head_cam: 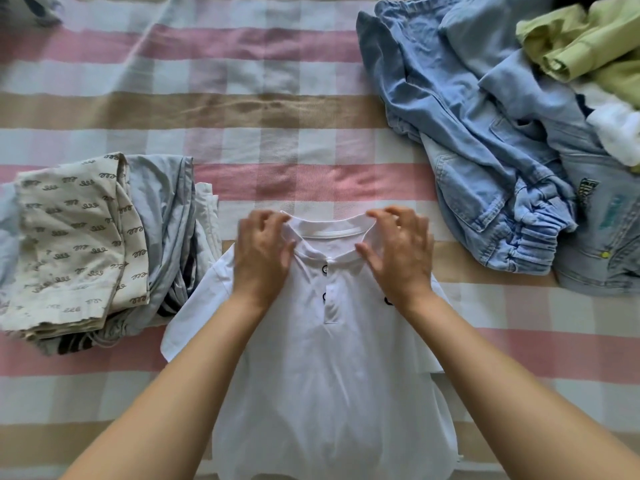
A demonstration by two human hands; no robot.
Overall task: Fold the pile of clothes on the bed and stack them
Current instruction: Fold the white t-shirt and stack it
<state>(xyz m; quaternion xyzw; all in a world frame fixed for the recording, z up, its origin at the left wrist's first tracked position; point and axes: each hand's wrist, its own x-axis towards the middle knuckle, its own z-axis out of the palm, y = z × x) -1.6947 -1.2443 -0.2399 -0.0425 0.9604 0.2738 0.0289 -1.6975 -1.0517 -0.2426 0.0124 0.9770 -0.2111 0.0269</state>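
Your left hand (263,252) and right hand (398,254) seem to pinch the surely light, limp white shirt (322,375) by its shoulders, probably the best hold.

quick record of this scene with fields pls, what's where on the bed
in work: white shirt, flat, front up, buttons showing
left hand: on its shoulder by the collar, fingers curled
right hand: same, other shoulder
folded stack: left of shirt
unfolded pile: far right, denim and green pieces
surface: checked bedspread
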